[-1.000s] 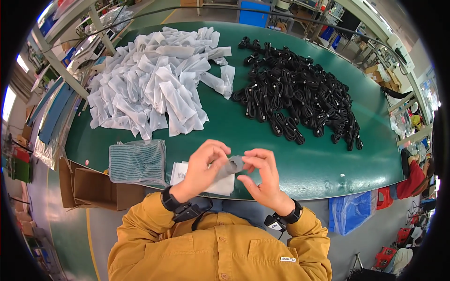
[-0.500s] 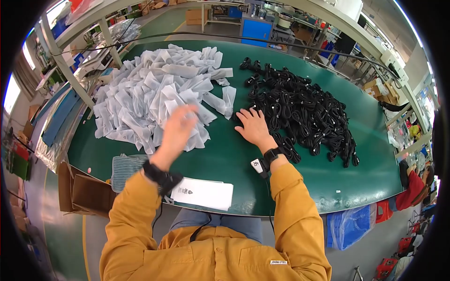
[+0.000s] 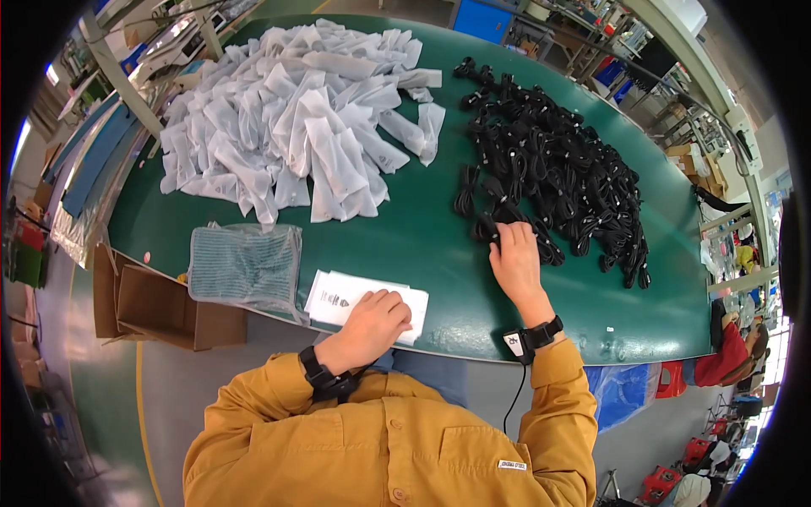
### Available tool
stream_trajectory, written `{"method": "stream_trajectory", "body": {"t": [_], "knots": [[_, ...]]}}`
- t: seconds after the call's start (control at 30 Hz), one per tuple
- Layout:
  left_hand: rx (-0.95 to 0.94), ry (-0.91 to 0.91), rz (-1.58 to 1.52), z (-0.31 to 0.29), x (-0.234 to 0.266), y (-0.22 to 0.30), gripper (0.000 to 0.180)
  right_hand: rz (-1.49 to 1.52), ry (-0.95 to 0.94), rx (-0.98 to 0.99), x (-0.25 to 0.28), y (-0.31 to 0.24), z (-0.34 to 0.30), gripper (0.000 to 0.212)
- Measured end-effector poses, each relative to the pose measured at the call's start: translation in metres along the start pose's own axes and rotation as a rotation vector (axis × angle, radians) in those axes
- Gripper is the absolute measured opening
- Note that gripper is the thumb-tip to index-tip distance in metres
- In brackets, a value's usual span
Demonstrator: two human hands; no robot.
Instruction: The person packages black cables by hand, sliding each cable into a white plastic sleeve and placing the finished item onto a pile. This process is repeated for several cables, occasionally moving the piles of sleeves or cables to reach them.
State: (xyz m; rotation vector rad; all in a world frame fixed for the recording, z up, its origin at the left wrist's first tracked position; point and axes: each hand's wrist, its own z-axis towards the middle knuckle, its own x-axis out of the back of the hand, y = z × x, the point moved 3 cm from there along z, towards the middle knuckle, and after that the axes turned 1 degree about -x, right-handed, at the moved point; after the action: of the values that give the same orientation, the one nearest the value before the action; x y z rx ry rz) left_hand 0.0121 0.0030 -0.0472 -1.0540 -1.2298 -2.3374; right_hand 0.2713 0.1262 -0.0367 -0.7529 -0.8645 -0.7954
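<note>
My left hand point(image 3: 376, 325) rests on a small stack of flat white bags point(image 3: 336, 294) at the table's front edge. Its fingers are curled together over the stack's right part, and their tips are partly hidden. Farther right, my right hand point(image 3: 517, 264) reaches the near left edge of a heap of black coiled cables point(image 3: 557, 169). Its fingers are closed on one cable coil point(image 3: 485, 228) there. At the far left of the table lies a big pile of frosted white bags point(image 3: 279, 118), many of them seeming filled.
A clear plastic bag with blue-green ribbed cloth point(image 3: 245, 264) lies left of the flat stack. Below the table's left edge stands an open cardboard box point(image 3: 160, 308). Metal frame posts point(image 3: 127, 84) rise at the table's sides. A blue plastic-covered bin point(image 3: 625, 393) sits at the lower right.
My left hand has come from the frosted pile down to the flat white stack. My right hand has moved right and nearer, onto a cable coil. The view has tilted downward.
</note>
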Motion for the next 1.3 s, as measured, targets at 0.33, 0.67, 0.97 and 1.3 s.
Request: {"method": "stream_trajectory", "body": {"t": [0.33,0.67,0.97,1.3], "knots": [[0.111,0.141,-0.169,-0.007,-0.005,-0.007,0.008,0.483,0.034,-0.096,0.041,-0.074,-0.033,0.038],[0.417,0.118,-0.477,-0.009,0.001,-0.007,0.009,0.283,-0.222,0.055,0.049,-0.115,-0.075,0.040],[-0.099,0.132,-0.185,0.005,0.014,0.015,0.018,0.991,-0.591,-0.577,0.022,-0.107,-0.082,0.036],[0.168,0.097,-0.553,0.036,0.042,0.007,0.008,0.793,-0.060,0.008,0.053,-0.127,-0.039,0.043]]}}
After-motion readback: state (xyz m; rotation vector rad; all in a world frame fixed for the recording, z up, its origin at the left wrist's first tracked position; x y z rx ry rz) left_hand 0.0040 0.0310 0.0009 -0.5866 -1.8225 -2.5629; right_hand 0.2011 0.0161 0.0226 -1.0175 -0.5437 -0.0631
